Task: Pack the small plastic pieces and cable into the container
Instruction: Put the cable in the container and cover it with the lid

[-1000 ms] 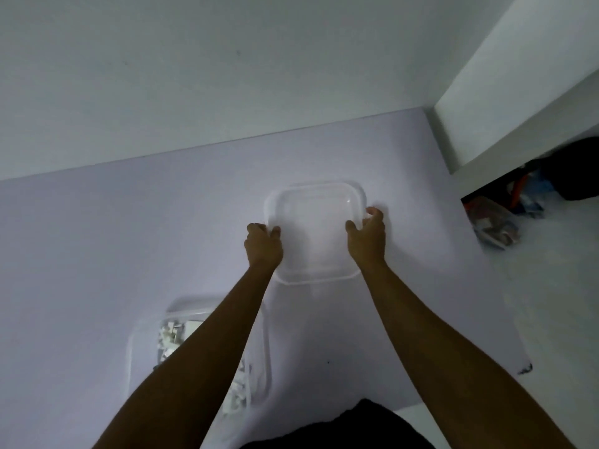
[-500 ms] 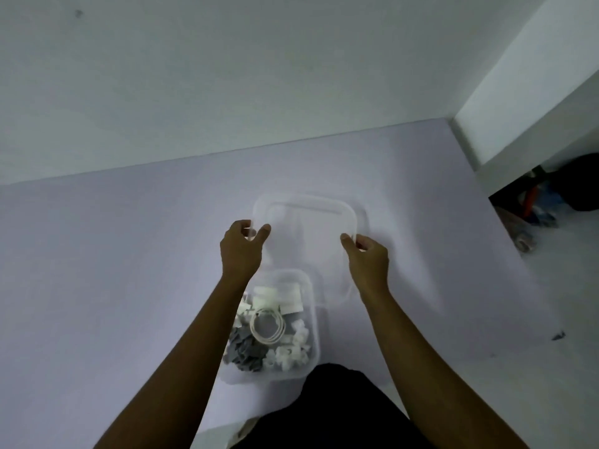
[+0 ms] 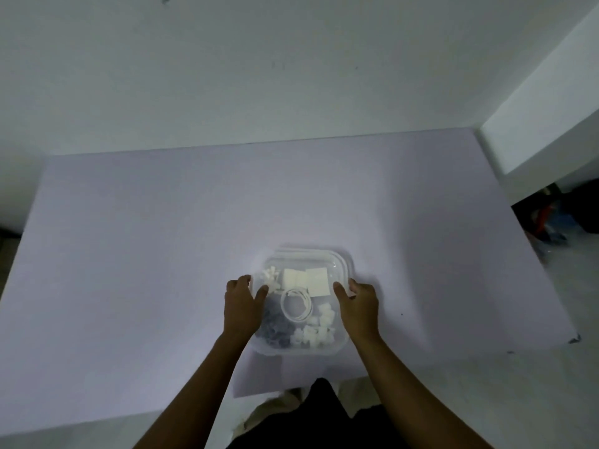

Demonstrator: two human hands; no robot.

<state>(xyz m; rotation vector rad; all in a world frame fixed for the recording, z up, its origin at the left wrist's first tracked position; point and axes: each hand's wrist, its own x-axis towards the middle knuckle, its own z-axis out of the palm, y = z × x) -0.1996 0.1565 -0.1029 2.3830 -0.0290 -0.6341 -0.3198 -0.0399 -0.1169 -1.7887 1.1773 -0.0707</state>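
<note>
Clear lid [image 3: 311, 259] sits over the container [image 3: 301, 346] near the desk's [image 3: 129, 254] front edge, with the coiled cable [image 3: 296, 304] and plastic pieces [image 3: 312, 333] visible inside. Left hand [image 3: 241, 307] and right hand [image 3: 358, 306] each have a grip on the lid's side edges, thumbs on top.

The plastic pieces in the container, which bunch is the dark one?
The grey pieces by the left hand; the other bunches are white.

The tabletop [image 3: 162, 254] is plain pale lilac. The container [image 3: 301, 350] is clear, holding white pieces [image 3: 312, 332], grey pieces [image 3: 275, 328] and a white cable [image 3: 296, 304].
</note>
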